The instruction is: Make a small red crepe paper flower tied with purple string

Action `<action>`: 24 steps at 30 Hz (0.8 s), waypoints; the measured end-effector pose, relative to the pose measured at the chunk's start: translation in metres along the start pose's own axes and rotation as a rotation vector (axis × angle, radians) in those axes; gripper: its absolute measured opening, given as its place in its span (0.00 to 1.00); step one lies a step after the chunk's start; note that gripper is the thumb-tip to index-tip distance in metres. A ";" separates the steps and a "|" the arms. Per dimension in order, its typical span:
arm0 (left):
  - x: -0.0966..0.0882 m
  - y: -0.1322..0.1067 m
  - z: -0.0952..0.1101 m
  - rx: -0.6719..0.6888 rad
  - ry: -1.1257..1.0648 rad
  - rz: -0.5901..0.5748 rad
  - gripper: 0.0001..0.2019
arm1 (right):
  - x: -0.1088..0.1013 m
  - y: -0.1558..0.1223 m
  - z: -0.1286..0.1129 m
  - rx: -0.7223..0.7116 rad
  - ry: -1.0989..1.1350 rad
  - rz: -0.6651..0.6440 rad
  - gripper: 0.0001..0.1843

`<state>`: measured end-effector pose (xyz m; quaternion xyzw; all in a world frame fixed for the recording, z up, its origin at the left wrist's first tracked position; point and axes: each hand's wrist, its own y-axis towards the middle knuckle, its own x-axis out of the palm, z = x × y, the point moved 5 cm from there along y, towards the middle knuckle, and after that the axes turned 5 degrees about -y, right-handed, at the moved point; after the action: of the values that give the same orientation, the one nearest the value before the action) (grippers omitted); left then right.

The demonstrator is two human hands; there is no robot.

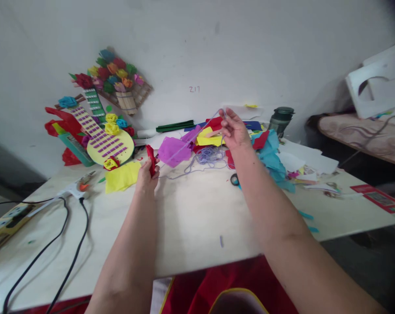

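In my left hand [146, 174] is a piece of folded red paper [151, 159], pinched between thumb and fingers above the table. My right hand [232, 128] is raised further back and to the right, its fingers closed on lilac yarn [197, 134]. A strand runs taut and slanting from the red paper up to the right fingertips. More of the yarn lies in a loose tangled heap [210, 155] on the table between my hands, and one loop trails toward the left hand. Purple paper [174, 151] lies behind the strand.
A glue gun [76, 189] with black cords and a power strip [10, 222] are at left. Paper-flower guitar [110, 144] and glue bottle [74, 148] stand behind. Blue crepe paper [271, 152], a tape roll [234, 179], scissors [331, 187] and a dark bottle [281, 120] are at right.
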<state>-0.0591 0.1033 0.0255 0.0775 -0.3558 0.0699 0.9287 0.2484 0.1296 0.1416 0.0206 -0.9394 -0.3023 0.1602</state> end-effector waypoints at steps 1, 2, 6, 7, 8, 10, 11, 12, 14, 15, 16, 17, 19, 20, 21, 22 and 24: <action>-0.002 -0.001 0.001 0.008 -0.019 -0.007 0.06 | 0.005 0.001 -0.003 -0.034 0.029 -0.015 0.14; -0.005 -0.001 0.001 0.013 -0.029 -0.007 0.06 | 0.010 0.001 -0.006 -0.064 0.047 -0.038 0.15; -0.007 -0.001 0.000 0.009 -0.037 -0.009 0.07 | 0.031 -0.007 -0.012 -0.127 -0.021 -0.144 0.18; -0.007 -0.001 0.000 0.012 -0.043 -0.012 0.07 | 0.033 -0.010 -0.013 -0.123 -0.041 -0.157 0.19; -0.007 0.000 0.000 0.016 -0.045 -0.011 0.08 | 0.034 -0.012 -0.012 -0.111 -0.059 -0.163 0.19; -0.007 0.001 -0.001 0.026 0.000 0.016 0.09 | 0.032 -0.015 -0.009 -0.059 -0.109 -0.169 0.20; -0.007 0.001 -0.002 0.027 0.059 0.033 0.11 | 0.030 -0.016 -0.007 -0.022 -0.144 -0.172 0.20; -0.006 0.002 -0.003 0.025 0.137 0.043 0.12 | 0.027 -0.016 -0.004 0.022 -0.183 -0.178 0.20; -0.002 0.004 -0.006 0.022 0.316 0.027 0.14 | 0.024 -0.017 0.003 0.112 -0.261 -0.195 0.18; 0.001 0.004 -0.009 0.022 0.399 0.001 0.15 | 0.023 -0.018 0.006 0.150 -0.293 -0.207 0.17; 0.004 0.005 -0.010 0.022 0.472 -0.028 0.16 | 0.023 -0.019 0.008 0.181 -0.321 -0.222 0.14; 0.006 0.006 -0.012 0.024 0.532 -0.052 0.16 | 0.024 -0.020 0.011 0.204 -0.348 -0.239 0.12; 0.012 0.007 -0.014 0.026 0.602 -0.085 0.16 | 0.030 -0.022 0.016 0.239 -0.402 -0.289 0.09; 0.015 0.006 -0.014 0.031 0.604 -0.098 0.15 | 0.033 -0.024 0.018 0.253 -0.430 -0.320 0.08; 0.019 0.006 -0.013 0.041 0.580 -0.113 0.15 | 0.037 -0.025 0.021 0.264 -0.459 -0.351 0.08; 0.023 0.004 -0.013 0.053 0.533 -0.131 0.14 | 0.041 -0.027 0.023 0.271 -0.486 -0.381 0.08; 0.036 -0.002 -0.014 0.074 0.391 -0.178 0.12 | 0.051 -0.030 0.028 0.272 -0.530 -0.445 0.09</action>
<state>-0.0235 0.1064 0.0393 0.1278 -0.1578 0.0144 0.9791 0.1896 0.1137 0.1173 0.1667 -0.9525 -0.1967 -0.1623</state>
